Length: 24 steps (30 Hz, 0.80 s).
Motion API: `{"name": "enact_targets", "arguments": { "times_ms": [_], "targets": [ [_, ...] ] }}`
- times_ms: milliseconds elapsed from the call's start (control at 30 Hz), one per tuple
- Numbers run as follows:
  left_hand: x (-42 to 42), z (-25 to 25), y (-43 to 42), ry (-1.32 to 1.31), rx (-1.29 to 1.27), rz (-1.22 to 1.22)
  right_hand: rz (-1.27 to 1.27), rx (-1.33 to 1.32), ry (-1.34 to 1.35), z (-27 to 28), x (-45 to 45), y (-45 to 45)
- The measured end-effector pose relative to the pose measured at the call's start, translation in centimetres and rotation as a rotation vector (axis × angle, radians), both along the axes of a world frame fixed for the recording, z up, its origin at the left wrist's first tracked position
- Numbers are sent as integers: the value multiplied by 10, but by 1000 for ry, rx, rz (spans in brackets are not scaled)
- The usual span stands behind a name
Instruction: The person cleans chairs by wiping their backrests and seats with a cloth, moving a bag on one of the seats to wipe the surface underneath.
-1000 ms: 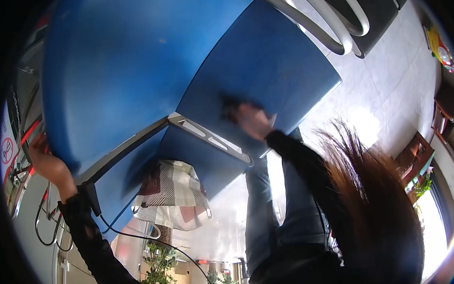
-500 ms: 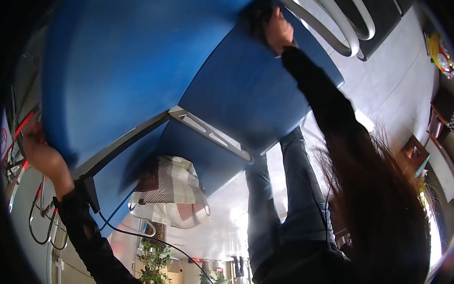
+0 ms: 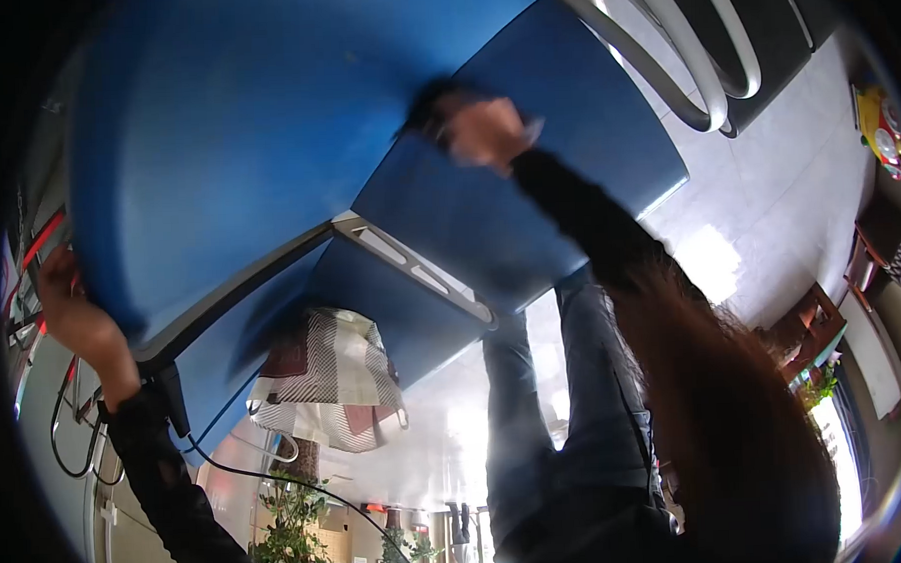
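Observation:
My right hand [image 3: 485, 131] is closed around a dark, cloth-like thing [image 3: 433, 108], smeared by motion. That thing lies against the blue chair seat [image 3: 527, 194], near the seam with the large blue backrest [image 3: 238, 150]. Out at the far left, my left hand [image 3: 79, 309] bends its fingers round the outer edge of this backrest; the fingertips are partly hidden. A grey slotted bracket [image 3: 415, 263] joins the blue panels.
A checked cloth [image 3: 325, 380] hangs by the neighbouring blue seat. White tubular legs [image 3: 676, 65] rise at upper right. A black cable [image 3: 309, 482] crosses below my left sleeve. Plants [image 3: 290, 530] and a glossy floor [image 3: 765, 191] show farther off.
My right hand and the dark cloth-like thing have moved left and down across the seat, towards the seam. My left hand stays at the backrest edge. The view has shifted slightly.

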<state>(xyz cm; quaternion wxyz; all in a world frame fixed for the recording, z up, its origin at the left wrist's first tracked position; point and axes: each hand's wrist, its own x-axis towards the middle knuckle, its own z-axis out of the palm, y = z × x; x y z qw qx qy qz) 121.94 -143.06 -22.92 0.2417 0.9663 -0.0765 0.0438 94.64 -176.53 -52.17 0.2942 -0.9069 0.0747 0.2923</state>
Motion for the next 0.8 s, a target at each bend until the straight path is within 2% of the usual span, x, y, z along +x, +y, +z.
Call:
{"name": "enact_targets", "arguments": {
  "times_ms": [33, 100, 133, 233, 267, 300, 333, 367, 400, 467, 533, 633, 667, 700, 733, 767, 800],
  "targets": [
    [-2, 0, -5, 4, -40, 51, -94, -107, -98, -10, -2, -40],
    [0, -2, 3, -65, 40, -96, -265, -244, -289, -27, -4, -115],
    [1, -1, 7, -109, 83, -164, -441, -226, -491, -28, 0, -136],
    [0, 0, 1, -83, 47, -85, -595, -508, -410, -40, 10, -133],
    [-2, -1, -2, -75, 35, -57, -699, -457, -262, -32, 14, -113],
    [-3, -1, -5, -73, 26, -28, -640, -439, -352, -44, 9, -87],
    [-2, -1, -5, -72, 22, 0, -571, -331, -309, -43, 10, -51],
    [1, 0, -1, -103, 74, -67, -541, -209, -223, -39, 8, -11],
    [3, 0, 5, -125, 132, -136, -463, -86, -269, -24, -1, 28],
    [2, 1, 12, -102, 177, -184, -160, 118, -187, -26, -22, 109],
    [4, 4, 10, -59, 136, -128, 212, 24, -304, 3, -40, 161],
    [10, 1, 23, -72, 116, -191, 116, 252, -285, -32, -40, 189],
    [6, 2, 22, -78, 118, -182, 127, 258, -180, -37, -38, 174],
    [4, 3, 15, -74, 114, -176, 135, 197, -58, -5, -27, 130],
    [4, 3, 9, -81, 104, -168, -55, 131, -107, 1, -27, 99],
    [4, 0, 8, -100, 65, -145, -25, 33, 42, 9, -18, 52],
    [5, 0, 9, -133, 121, -258, -56, -32, -19, -13, -14, 13]
  ]
}}
